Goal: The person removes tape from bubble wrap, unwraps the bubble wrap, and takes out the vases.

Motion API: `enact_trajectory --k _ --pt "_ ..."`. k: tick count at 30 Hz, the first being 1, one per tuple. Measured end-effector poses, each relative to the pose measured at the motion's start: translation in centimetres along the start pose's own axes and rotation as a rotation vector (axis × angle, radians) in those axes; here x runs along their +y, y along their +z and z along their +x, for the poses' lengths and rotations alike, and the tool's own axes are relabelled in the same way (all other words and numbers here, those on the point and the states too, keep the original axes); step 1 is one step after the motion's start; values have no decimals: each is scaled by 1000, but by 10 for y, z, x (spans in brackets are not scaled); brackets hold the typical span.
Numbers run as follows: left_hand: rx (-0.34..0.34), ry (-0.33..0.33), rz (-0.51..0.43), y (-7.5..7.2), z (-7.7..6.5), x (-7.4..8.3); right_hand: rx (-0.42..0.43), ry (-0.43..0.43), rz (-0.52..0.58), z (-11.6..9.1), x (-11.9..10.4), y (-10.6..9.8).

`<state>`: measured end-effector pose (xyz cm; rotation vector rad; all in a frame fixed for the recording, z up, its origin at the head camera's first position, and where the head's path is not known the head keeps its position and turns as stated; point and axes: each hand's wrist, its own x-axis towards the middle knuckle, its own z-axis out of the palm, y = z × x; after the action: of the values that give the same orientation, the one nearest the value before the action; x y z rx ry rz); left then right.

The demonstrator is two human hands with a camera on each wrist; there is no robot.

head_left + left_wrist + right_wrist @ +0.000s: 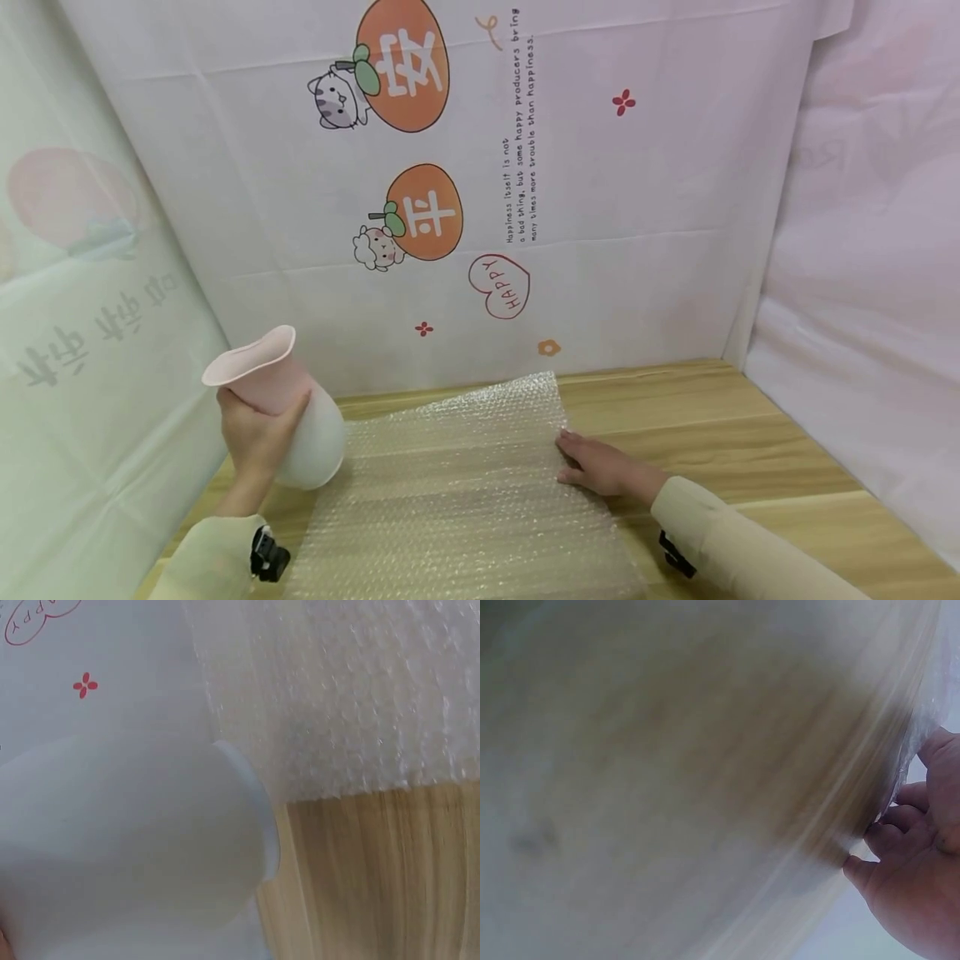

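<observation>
In the head view, my left hand grips a vase round its neck. The vase has a pink, wavy flared mouth and a rounded white body, and it tilts over the left edge of a clear bubble wrap sheet. The vase's pale body fills much of the left wrist view, where the hand is mostly hidden. At the sheet's right edge, my right hand touches the wrap with extended fingertips. The right wrist view shows these fingers along the edge, near shiny film.
A wood-grain table lies beneath the sheet. White printed cloth rises behind it, and more cloth hangs on the left and the right. Black wrist devices show at both sleeves.
</observation>
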<state>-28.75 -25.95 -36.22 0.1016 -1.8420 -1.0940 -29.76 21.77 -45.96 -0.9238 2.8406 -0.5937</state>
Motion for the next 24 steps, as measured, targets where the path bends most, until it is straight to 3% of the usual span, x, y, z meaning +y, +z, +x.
enact_trajectory --k 12,19,24 --pt "49 -47 34 -12 7 -22 9 -8 3 1 1 1" --pt "61 -14 56 -20 12 -30 5 -7 4 1 2 2" --pt "52 -29 73 -25 15 -32 8 -10 4 1 3 2"
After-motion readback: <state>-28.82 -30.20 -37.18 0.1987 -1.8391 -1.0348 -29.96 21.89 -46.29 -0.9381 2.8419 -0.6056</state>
